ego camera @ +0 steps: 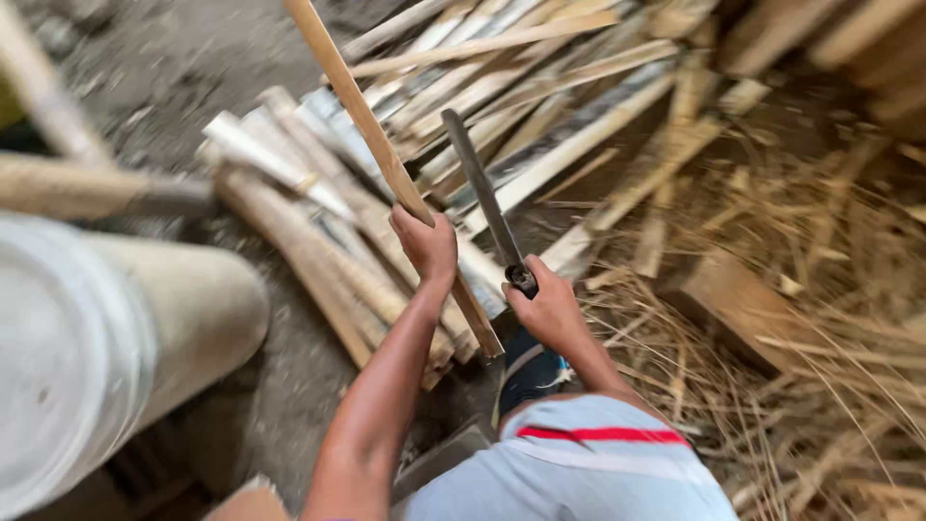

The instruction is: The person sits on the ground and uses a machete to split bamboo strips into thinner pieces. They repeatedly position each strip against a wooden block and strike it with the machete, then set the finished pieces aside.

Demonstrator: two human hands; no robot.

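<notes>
Our left hand (426,246) was wrapped tight around a long bamboo slat (371,135), fingers curled fully about it, the strip running up and away from the grip toward the top of the view and a shorter length poking out below the fist. And there was the right hand (550,309), clenched hard on the handle of a long dark blade (482,193)! The blade rose from that fist at a slant, its tip ending just beside the slat, above our left-hand grip; we could not tell whether metal touched bamboo there. The two fists sat near each other, left a little higher, right lower and apart from it.

Beyond both grips lay a heap of split bamboo strips (521,87), pale and fanned across the ground. Just past the left fist, on its outer side, a bundle of thicker bamboo pieces (309,241) rested on the dirt. Out past the right fist spread a tangle of thin shavings (801,367), with a flat wooden block (743,309) lying among them. Below the right hand we saw a blue shoe (531,374), and nearer still our knee in light shorts with a red stripe (588,453). Far off the left side, a large pale cylinder (106,338) blurred past.
</notes>
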